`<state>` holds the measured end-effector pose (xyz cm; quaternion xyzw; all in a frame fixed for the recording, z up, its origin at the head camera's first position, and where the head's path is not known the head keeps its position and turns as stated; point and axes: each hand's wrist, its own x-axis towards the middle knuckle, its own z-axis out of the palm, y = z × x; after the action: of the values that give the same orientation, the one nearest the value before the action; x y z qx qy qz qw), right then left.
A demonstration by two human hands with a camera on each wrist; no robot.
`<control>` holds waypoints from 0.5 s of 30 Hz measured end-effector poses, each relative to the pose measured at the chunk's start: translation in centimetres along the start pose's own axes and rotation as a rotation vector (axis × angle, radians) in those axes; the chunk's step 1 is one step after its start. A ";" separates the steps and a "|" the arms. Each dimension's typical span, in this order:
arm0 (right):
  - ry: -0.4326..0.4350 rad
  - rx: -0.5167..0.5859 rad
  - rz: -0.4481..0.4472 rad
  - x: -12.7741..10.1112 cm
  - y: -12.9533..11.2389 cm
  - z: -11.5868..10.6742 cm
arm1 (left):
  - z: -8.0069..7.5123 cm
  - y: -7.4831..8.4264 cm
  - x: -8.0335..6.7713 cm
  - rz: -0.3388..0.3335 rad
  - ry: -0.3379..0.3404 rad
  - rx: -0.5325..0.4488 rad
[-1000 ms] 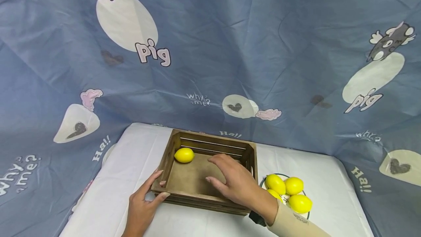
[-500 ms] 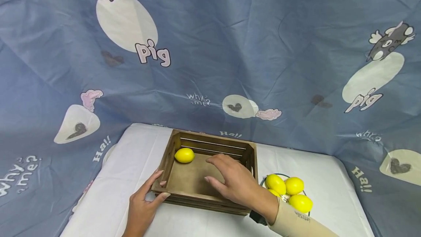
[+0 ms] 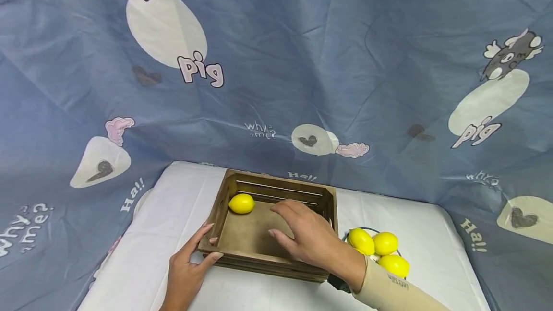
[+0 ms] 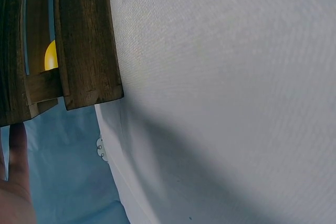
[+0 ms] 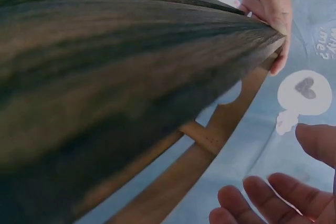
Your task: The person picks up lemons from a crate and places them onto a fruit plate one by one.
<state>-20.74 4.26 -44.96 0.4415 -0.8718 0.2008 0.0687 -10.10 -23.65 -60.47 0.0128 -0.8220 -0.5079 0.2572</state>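
Crate [image 3: 259, 234] sits mid-table; left hand [image 3: 187, 268] grips its near-left corner, right hand [image 3: 308, 239] hovers inside with relaxed fingers — lemon [image 3: 241, 203] in its far-left corner. Best keep that corner steadied.

Left hand [image 3: 186, 272] grips crate [image 3: 242, 248]; right hand [image 3: 308, 241] hovers inside.

Crate [image 3: 242, 239] floor open beside lemon [image 3: 241, 203], plate of lemons [image 3: 379, 251] crowding right

Staged recording setup: cartoon-pig bedsheet backdrop [image 3: 302, 61] hung behind white-covered table [image 3: 155, 234].
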 end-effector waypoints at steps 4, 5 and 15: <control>0.008 -0.017 -0.002 0.2 0.1 -0.3 | 0.1 -0.1 0.0 0.000 0.011 0.029; 0.008 -0.020 0.001 0.3 0.1 -0.4 | 0.1 -0.1 0.0 -0.002 0.014 0.031; -0.013 -0.051 0.017 0.9 0.2 -0.4 | 0.3 0.0 0.0 -0.013 0.014 0.022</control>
<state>-21.49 3.88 -44.38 0.4333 -0.8809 0.1762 0.0726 -10.21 -23.43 -60.52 0.0245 -0.8257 -0.5005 0.2593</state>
